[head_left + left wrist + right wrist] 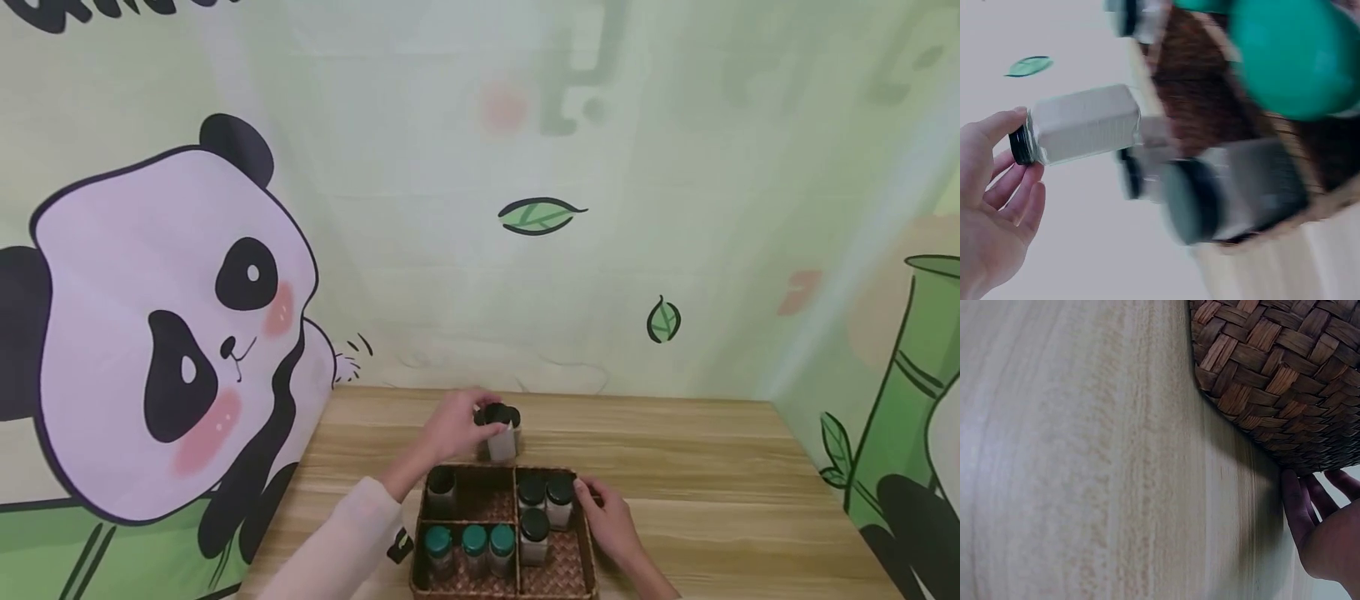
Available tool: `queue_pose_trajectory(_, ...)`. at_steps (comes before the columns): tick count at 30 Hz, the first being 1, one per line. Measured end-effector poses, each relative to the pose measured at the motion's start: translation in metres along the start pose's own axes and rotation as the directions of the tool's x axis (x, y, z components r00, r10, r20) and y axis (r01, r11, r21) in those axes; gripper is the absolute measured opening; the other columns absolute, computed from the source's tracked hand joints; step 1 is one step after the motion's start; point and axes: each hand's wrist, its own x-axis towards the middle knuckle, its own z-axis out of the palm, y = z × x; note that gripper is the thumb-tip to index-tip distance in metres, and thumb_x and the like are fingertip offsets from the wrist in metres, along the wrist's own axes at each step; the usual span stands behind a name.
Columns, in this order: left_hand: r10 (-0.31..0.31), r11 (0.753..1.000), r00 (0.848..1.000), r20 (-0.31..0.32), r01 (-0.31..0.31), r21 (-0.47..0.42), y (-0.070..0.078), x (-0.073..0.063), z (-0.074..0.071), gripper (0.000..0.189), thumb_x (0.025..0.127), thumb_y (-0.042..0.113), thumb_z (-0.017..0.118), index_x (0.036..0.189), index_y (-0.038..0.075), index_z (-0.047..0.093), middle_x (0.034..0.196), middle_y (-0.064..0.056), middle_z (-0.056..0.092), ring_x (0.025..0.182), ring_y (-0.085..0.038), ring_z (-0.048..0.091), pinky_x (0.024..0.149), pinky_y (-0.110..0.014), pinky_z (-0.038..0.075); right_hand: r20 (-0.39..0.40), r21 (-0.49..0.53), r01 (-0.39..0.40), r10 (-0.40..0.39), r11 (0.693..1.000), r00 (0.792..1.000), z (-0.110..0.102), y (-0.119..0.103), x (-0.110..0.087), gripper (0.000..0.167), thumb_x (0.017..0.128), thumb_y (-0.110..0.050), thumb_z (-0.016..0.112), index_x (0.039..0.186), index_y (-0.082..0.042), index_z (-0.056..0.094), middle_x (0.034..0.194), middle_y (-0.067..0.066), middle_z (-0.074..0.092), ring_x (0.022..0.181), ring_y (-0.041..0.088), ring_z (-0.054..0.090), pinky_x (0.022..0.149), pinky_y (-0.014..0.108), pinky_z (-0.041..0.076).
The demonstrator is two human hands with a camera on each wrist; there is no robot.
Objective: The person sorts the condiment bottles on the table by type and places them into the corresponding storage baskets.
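Observation:
My left hand [453,427] pinches a clear glass jar [1085,125] by its black lid, just past the far edge of a woven basket [555,583]. The jar holds something pale. More black-lidded jars [513,415] stand by it, partly hidden. My right hand [611,521] rests its fairly straight fingers [1297,506] against the basket's outer right side. Inside the basket, one black-lidded jar [441,487] sits back left, green-lidded jars [474,546] front left, and three black-lidded jars [535,533] in the right compartment.
The basket stands on a wood-grain table [690,483]. Behind the table hangs a green backdrop [420,250] printed with a panda and leaves. A small black item [401,546] lies left of the basket.

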Motion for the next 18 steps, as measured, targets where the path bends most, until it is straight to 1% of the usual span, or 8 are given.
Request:
queue_pose_trajectory(3, -0.002, 0.999, 1.000, 0.000, 0.002, -0.034, 0.022, -0.001, -0.011, 0.045, 0.095, 0.034, 0.082, 0.131, 0.010, 0.072, 0.120, -0.004, 0.072, 0.107, -0.023, 0.067, 0.089, -0.038, 0.058, 0.007, -0.002, -0.010, 0.010, 1.000, 1.000, -0.001, 0.002, -0.002, 0.051, 0.111, -0.044, 0.054, 0.133, -0.001, 0.069, 0.121, 0.013, 0.074, 0.110, 0.027, 0.067, 0.097, 0.050, 0.054)
queue_pose_trajectory(4, 0.005, 0.999, 1.000, 0.005, -0.005, -0.040, 0.029, -0.001, -0.012, 0.045, 0.095, 0.035, 0.083, 0.131, 0.011, 0.072, 0.119, -0.003, 0.071, 0.106, -0.022, 0.067, 0.088, -0.037, 0.058, 0.007, -0.001, -0.020, 0.020, 1.000, 1.000, -0.001, 0.002, -0.002, 0.051, 0.111, -0.044, 0.054, 0.134, -0.001, 0.069, 0.121, 0.014, 0.073, 0.111, 0.027, 0.067, 0.097, 0.051, 0.054)
queue_pose_trajectory(6, 0.041, 0.998, 0.999, 0.026, -0.040, -0.048, 0.045, -0.002, -0.011, 0.046, 0.094, 0.037, 0.083, 0.131, 0.012, 0.072, 0.115, 0.000, 0.071, 0.102, -0.018, 0.066, 0.084, -0.033, 0.058, 0.005, -0.002, -0.033, 0.033, 0.999, 0.999, -0.002, 0.003, -0.003, 0.052, 0.111, -0.045, 0.054, 0.134, -0.001, 0.069, 0.122, 0.014, 0.073, 0.112, 0.028, 0.067, 0.098, 0.051, 0.054)
queue_pose_trajectory(9, 0.112, 0.993, 0.991, 0.075, -0.109, -0.044, 0.067, -0.003, -0.003, 0.045, 0.094, 0.039, 0.082, 0.130, 0.013, 0.072, 0.111, 0.003, 0.071, 0.098, -0.012, 0.066, 0.082, -0.028, 0.056, 0.005, 0.006, -0.049, 0.049, 0.999, 0.999, -0.005, 0.002, -0.002, 0.051, 0.111, -0.044, 0.054, 0.133, 0.000, 0.069, 0.122, 0.015, 0.073, 0.112, 0.029, 0.067, 0.098, 0.051, 0.054)
queue_pose_trajectory(11, 0.161, 0.987, 0.982, 0.102, -0.158, -0.034, 0.078, -0.004, 0.003, 0.043, 0.095, 0.039, 0.082, 0.128, 0.014, 0.073, 0.111, 0.005, 0.072, 0.097, -0.008, 0.065, 0.083, -0.025, 0.055, 0.012, 0.025, -0.051, 0.050, 0.998, 0.999, -0.007, 0.001, -0.001, 0.050, 0.111, -0.042, 0.055, 0.133, 0.000, 0.070, 0.122, 0.015, 0.073, 0.112, 0.028, 0.067, 0.097, 0.049, 0.054)
queue_pose_trajectory(13, 0.201, 0.980, 0.971, 0.129, -0.198, -0.036, 0.089, -0.006, 0.009, 0.041, 0.095, 0.038, 0.081, 0.128, 0.014, 0.073, 0.113, 0.004, 0.072, 0.100, -0.007, 0.065, 0.086, -0.024, 0.055, 0.019, 0.052, -0.041, 0.040, 0.998, 0.999, -0.009, 0.000, -0.001, 0.047, 0.111, -0.039, 0.055, 0.131, 0.001, 0.070, 0.121, 0.014, 0.073, 0.110, 0.024, 0.066, 0.095, 0.044, 0.053)
queue_pose_trajectory(16, 0.235, 0.972, 0.958, 0.165, -0.229, -0.054, 0.101, -0.010, 0.018, 0.040, 0.096, 0.036, 0.081, 0.128, 0.014, 0.073, 0.119, 0.005, 0.072, 0.104, -0.006, 0.065, 0.090, -0.023, 0.054, 0.034, 0.110, -0.019, 0.016, 0.994, 0.999, -0.010, 0.000, 0.000, 0.038, 0.111, -0.028, 0.057, 0.129, 0.003, 0.071, 0.111, 0.011, 0.073, 0.100, 0.018, 0.064, 0.085, 0.033, 0.052)
queue_pose_trajectory(18, 0.237, 0.971, 0.952, 0.194, -0.226, -0.077, 0.105, -0.013, 0.025, 0.040, 0.096, 0.035, 0.082, 0.129, 0.014, 0.073, 0.119, 0.005, 0.071, 0.104, -0.004, 0.065, 0.088, -0.022, 0.054, 0.044, 0.165, -0.013, 0.006, 0.986, 0.999, -0.010, 0.001, -0.001, 0.033, 0.109, -0.018, 0.058, 0.127, 0.006, 0.071, 0.104, 0.010, 0.072, 0.092, 0.015, 0.062, 0.078, 0.028, 0.051)
